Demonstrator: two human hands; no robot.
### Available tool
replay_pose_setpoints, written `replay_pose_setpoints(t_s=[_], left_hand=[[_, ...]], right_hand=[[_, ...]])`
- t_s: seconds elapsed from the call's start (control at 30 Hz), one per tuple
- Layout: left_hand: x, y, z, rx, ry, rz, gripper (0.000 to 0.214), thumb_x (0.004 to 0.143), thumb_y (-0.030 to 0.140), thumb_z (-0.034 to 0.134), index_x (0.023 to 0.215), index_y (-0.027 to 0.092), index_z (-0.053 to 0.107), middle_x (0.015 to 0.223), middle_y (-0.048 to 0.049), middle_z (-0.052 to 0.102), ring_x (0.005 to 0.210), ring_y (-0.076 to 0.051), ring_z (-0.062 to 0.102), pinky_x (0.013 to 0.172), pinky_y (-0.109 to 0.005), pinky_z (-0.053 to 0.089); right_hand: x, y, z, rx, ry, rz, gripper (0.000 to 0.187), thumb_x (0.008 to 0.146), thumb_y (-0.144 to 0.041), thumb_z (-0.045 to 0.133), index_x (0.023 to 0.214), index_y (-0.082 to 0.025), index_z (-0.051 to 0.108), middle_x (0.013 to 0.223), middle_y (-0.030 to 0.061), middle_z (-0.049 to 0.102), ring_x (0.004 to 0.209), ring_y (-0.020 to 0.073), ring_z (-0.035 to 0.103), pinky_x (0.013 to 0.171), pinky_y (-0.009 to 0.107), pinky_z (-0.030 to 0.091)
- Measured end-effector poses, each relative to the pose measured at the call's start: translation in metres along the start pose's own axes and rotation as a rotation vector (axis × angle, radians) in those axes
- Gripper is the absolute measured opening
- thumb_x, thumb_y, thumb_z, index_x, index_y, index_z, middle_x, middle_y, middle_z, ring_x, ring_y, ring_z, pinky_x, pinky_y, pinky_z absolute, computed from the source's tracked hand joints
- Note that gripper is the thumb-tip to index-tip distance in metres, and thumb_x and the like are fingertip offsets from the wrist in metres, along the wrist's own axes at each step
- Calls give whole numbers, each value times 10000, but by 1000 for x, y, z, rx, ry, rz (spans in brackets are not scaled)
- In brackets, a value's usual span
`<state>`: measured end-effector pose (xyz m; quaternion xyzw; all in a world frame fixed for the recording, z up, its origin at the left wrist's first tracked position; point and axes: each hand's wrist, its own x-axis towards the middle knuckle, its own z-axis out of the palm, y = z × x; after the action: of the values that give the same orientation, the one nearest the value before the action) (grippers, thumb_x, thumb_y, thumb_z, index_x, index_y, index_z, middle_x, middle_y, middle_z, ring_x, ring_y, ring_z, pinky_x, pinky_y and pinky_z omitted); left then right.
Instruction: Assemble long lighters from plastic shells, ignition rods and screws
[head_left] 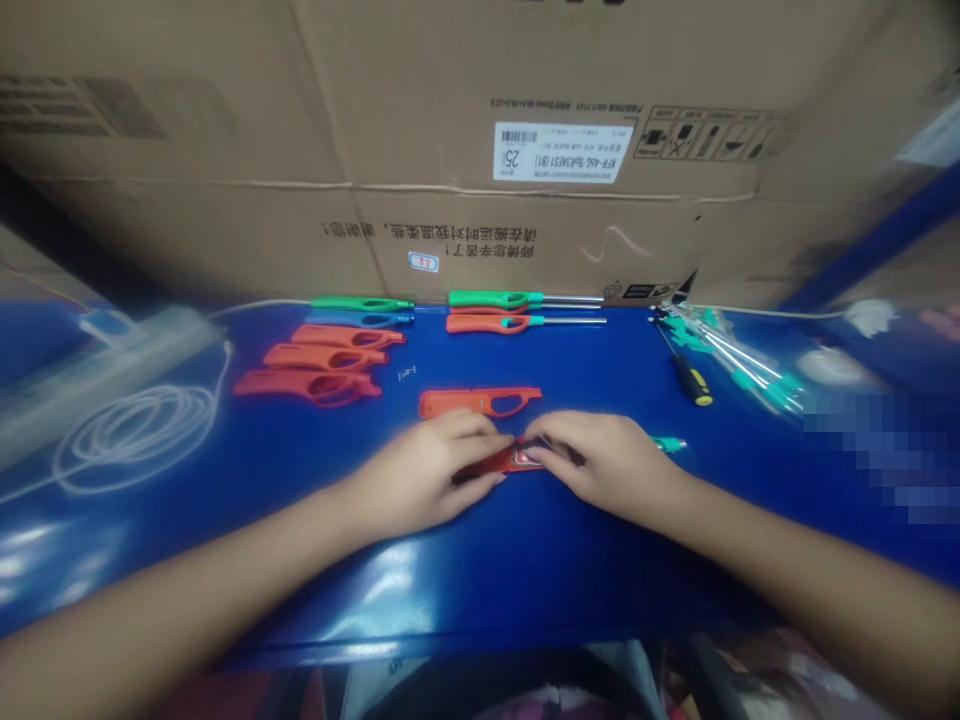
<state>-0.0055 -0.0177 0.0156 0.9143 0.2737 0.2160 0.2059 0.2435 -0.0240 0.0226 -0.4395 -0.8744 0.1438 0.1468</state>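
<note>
Low over the blue table, my left hand grips an orange-red lighter handle half, with thumb and fingers closed around its left part. Pale and dark inner parts show in the handle's open side. From the right, my right hand pinches at the same handle half; its fingertips hide whatever small part is between them. Just beyond both hands lies another orange handle half with a finger loop. A teal nozzle piece pokes out behind my right hand, mostly hidden.
Several orange, green and blue lighter handles lie at the back left. Two long-nosed lighters rest near the cardboard box. A yellow-black screwdriver and metal rods with teal ends are right; a coiled white cable is left.
</note>
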Motion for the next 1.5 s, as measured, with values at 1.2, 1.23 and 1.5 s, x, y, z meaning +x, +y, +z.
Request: replay_pose_setpoints(t_s=[1.2,1.23,1.5], left_hand=[[0,14,-4,316,-14,-14,264,1009,289,541,1167,159,709,955,-81,695,897,-219,644,810,-368,527],[0,12,-2,290,1,-18,275,999,287,564,1202,152,692,956,-81,697,898,-218,646,808,-360,527],[0,10,-1,263,-6,-8,243,1008,281,552,1151,179,720,930,-64,681,880,-196,628,791,-333,502]], right_hand=[[1,0,0,2,26,-60,155,979,-204,541,902,-197,676,950,42,708,855,169,660,707,261,434],[1,1,-1,1,26,-69,163,979,-196,532,906,-195,678,949,43,709,857,171,664,707,262,437],[2,5,3,-15,59,-128,188,989,-204,503,905,-193,670,933,45,711,830,163,661,682,252,432]])
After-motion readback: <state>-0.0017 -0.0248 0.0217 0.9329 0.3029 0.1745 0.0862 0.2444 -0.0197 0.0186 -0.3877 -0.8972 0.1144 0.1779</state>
